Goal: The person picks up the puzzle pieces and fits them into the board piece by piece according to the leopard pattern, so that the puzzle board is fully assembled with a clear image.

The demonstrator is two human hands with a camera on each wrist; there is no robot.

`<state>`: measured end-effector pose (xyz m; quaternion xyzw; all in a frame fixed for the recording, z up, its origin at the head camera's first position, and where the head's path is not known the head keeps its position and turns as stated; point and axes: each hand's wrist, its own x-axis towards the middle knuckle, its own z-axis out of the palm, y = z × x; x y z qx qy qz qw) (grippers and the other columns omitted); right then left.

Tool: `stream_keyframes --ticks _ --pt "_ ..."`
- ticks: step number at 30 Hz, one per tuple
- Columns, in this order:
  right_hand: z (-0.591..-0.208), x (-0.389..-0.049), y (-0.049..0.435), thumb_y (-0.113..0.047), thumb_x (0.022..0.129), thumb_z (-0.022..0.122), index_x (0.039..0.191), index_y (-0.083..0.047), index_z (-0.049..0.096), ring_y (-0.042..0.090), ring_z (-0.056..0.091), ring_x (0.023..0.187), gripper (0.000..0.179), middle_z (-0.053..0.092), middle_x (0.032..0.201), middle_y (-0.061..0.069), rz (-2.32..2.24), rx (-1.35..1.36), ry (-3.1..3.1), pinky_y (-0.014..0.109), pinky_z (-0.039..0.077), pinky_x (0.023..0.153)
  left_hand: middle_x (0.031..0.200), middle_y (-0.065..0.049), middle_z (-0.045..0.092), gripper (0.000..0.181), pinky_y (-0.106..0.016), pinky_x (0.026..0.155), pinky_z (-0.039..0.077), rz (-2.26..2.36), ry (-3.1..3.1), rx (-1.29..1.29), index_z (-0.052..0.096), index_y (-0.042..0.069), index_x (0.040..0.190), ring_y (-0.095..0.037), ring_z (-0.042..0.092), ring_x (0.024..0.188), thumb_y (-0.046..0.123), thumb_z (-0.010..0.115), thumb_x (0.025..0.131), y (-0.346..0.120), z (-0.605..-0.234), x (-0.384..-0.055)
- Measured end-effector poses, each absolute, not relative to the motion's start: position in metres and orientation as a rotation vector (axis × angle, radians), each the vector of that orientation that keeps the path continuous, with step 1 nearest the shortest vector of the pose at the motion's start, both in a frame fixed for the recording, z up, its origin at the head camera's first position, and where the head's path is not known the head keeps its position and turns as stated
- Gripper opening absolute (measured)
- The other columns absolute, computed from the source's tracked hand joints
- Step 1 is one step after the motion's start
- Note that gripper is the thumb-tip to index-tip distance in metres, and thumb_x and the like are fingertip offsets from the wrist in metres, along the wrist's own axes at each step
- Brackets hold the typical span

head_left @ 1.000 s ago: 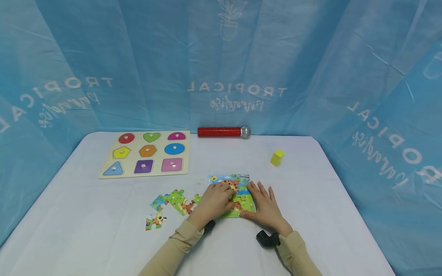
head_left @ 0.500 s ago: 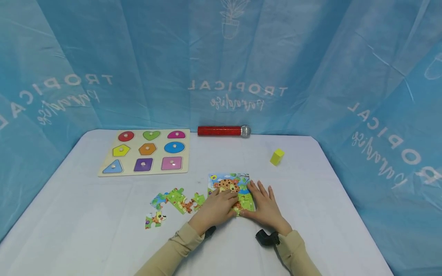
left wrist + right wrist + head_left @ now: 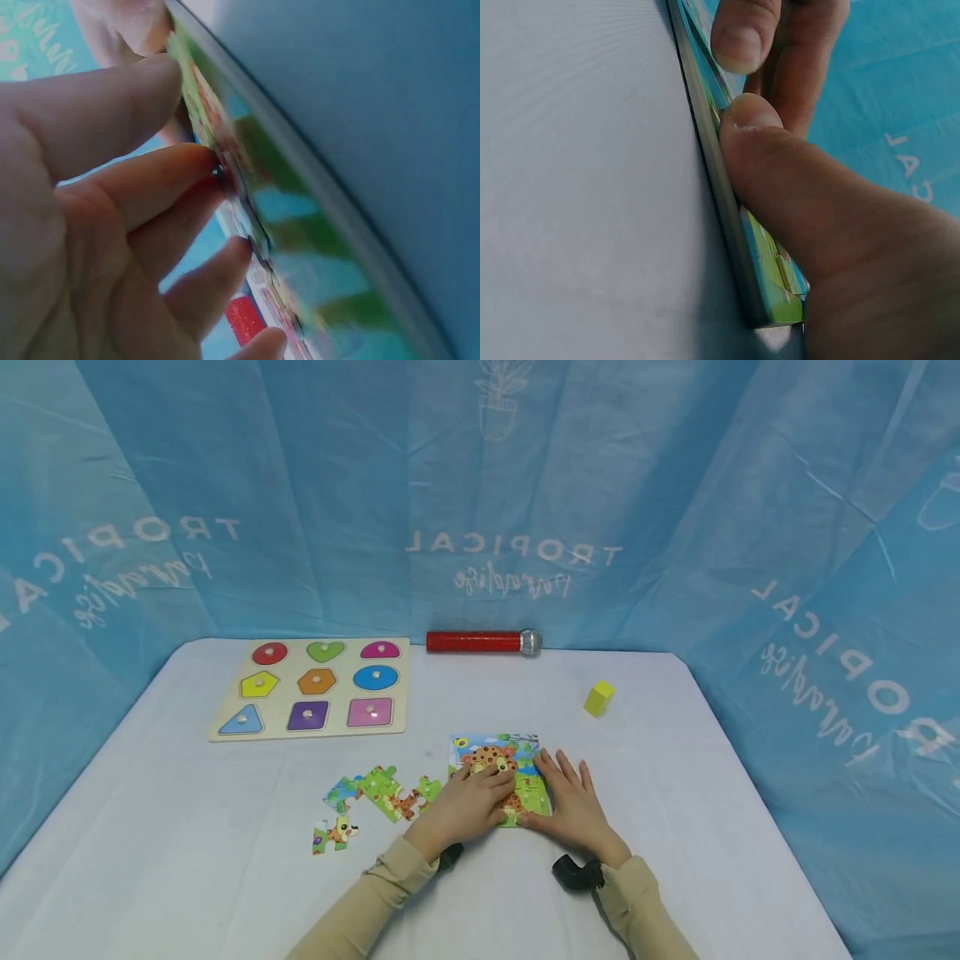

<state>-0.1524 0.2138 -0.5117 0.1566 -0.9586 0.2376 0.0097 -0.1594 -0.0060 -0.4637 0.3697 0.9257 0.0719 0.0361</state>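
Note:
A jigsaw puzzle [image 3: 491, 753] with a spotted leopard picture lies on the white table in the head view. My left hand [image 3: 457, 806] rests over its left and middle part, covering some of the picture. In the left wrist view, the fingertips [image 3: 199, 157] press on the puzzle's pieces, fingers nearly straight. My right hand [image 3: 573, 810] is spread along the puzzle's right side. Its thumb [image 3: 754, 135] touches the board's near edge in the right wrist view, and its fingers reach up the right edge. Several loose jigsaw pieces [image 3: 381, 789] lie left of the left hand.
One loose piece [image 3: 336, 835] with a face on it lies nearest the front left. Behind, a wooden shape board [image 3: 341, 697] with knobbed shapes lies back left. A red toy microphone [image 3: 476, 642] lies at the back edge, a yellow block [image 3: 599, 698] at right.
My left hand has shifted slightly back across the puzzle's surface, uncovering more of the leopard's head. The right hand stays along the right side. The loose pieces have not moved.

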Motion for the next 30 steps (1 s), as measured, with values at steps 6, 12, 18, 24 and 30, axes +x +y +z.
stream_keyframes --ticks 6,12,18,24,30 --pt "-0.5131 -0.1524 0.2147 -0.058 0.074 0.073 0.151 -0.009 0.035 0.036 0.019 0.149 0.099 0.030 0.159 0.011 0.742 0.472 -2.981 0.061 0.003 0.119 0.154 0.002 0.041 0.051 -0.057 0.114 0.031 0.257 2.790 1.129 0.049 0.016 0.144 -0.026 0.033 0.145 0.036 0.056 0.097 -0.0079 -0.4650 -0.1583" --pt "-0.5127 -0.1526 0.2140 -0.058 0.077 0.071 0.152 -0.016 0.035 0.037 0.017 0.149 0.093 0.026 0.160 0.010 0.736 0.527 -2.979 0.063 0.003 0.118 0.153 0.003 0.042 0.050 -0.058 0.115 0.030 0.289 2.776 1.111 0.049 0.018 0.144 -0.024 0.035 0.144 0.037 0.055 0.098 -0.0109 -0.4635 -0.1609" --pt "-0.5070 -0.1502 0.2140 -0.058 0.078 0.069 0.150 -0.020 0.038 0.037 0.015 0.150 0.087 0.024 0.160 0.010 0.705 0.518 -2.999 0.064 0.003 0.118 0.151 0.005 0.045 0.049 -0.059 0.115 0.029 0.267 2.815 1.146 0.050 0.020 0.143 -0.022 0.039 0.142 0.038 0.054 0.098 -0.0101 -0.4646 -0.1636" --pt "-0.5065 -0.1496 0.2127 -0.056 0.079 0.070 0.151 -0.018 0.037 0.036 0.014 0.150 0.087 0.024 0.161 0.010 0.725 0.520 -3.000 0.063 0.001 0.118 0.150 0.008 0.046 0.047 -0.059 0.114 0.030 0.248 2.848 1.115 0.051 0.024 0.142 -0.020 0.041 0.141 0.039 0.054 0.098 -0.0098 -0.4648 -0.1639" --pt "-0.5111 -0.1514 0.2140 -0.058 0.079 0.068 0.151 -0.019 0.035 0.036 0.014 0.150 0.088 0.024 0.161 0.009 0.734 0.526 -2.990 0.063 0.000 0.118 0.152 0.007 0.044 0.048 -0.060 0.115 0.027 0.297 2.832 1.078 0.050 0.023 0.143 -0.020 0.038 0.142 0.040 0.053 0.098 -0.0097 -0.4656 -0.1649"
